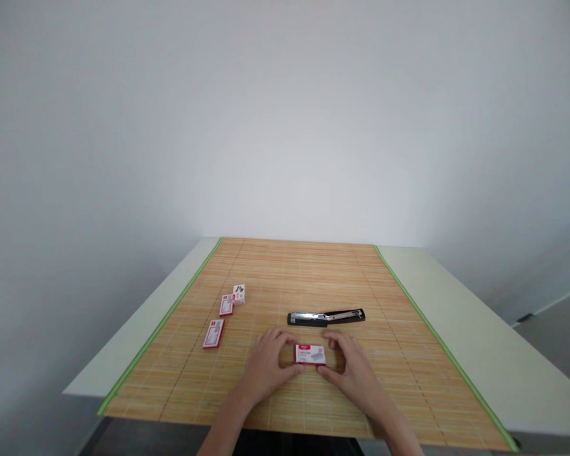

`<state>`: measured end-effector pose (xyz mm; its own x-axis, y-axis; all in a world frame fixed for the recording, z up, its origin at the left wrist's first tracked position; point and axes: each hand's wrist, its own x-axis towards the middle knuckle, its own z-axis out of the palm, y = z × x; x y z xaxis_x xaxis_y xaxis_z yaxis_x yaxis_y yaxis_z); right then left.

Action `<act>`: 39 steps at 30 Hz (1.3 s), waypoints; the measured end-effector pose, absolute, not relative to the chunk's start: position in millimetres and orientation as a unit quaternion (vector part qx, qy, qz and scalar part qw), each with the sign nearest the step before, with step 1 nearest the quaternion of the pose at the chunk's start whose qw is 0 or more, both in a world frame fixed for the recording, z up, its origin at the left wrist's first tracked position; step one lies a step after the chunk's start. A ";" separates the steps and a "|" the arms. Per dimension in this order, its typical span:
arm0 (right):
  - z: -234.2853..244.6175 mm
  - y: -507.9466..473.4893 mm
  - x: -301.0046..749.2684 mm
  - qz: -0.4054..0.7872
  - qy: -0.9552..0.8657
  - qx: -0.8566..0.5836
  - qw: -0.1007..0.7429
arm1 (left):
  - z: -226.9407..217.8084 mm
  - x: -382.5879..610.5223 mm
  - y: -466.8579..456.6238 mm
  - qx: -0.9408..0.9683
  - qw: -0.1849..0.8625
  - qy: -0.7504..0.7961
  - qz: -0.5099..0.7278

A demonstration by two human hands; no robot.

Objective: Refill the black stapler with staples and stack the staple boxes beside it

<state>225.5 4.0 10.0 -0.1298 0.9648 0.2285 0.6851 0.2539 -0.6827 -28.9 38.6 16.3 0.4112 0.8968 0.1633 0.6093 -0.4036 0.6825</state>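
Note:
A small red and white staple box (310,354) lies flat on the bamboo mat, label up, between my two hands. My left hand (270,361) holds its left end, thumb at the near edge and index finger at the far left corner. At the right end, my right hand (354,367) has its thumb against the near edge and curled fingers close to the far corner. Just beyond the box rests a black stapler (326,317), opened out so that its metal magazine shows.
The bamboo mat (304,272) with green edging covers the middle of a white table (456,316). To the left lie two more red and white boxes (213,334) and a small white box (239,293) with a dark picture. A plain wall (289,126) stands behind.

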 end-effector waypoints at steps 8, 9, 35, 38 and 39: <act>25.9 8.5 241.4 0.248 -0.757 -0.538 0.277 | 12.6 -39.4 40.8 0.792 0.278 0.473 0.269; 25.9 8.0 245.5 0.248 -0.757 -0.539 0.274 | 12.6 -41.1 40.4 0.790 0.276 0.475 0.270; 67.9 44.7 173.3 0.102 -0.857 -0.489 0.126 | 16.8 -41.8 34.2 0.793 0.264 0.471 0.283; 70.0 37.5 189.9 0.131 -0.832 -0.509 0.180 | 15.7 -42.1 34.3 0.793 0.261 0.474 0.280; 68.7 34.4 196.4 0.141 -0.823 -0.515 0.193 | 15.3 -42.1 34.4 0.793 0.259 0.475 0.280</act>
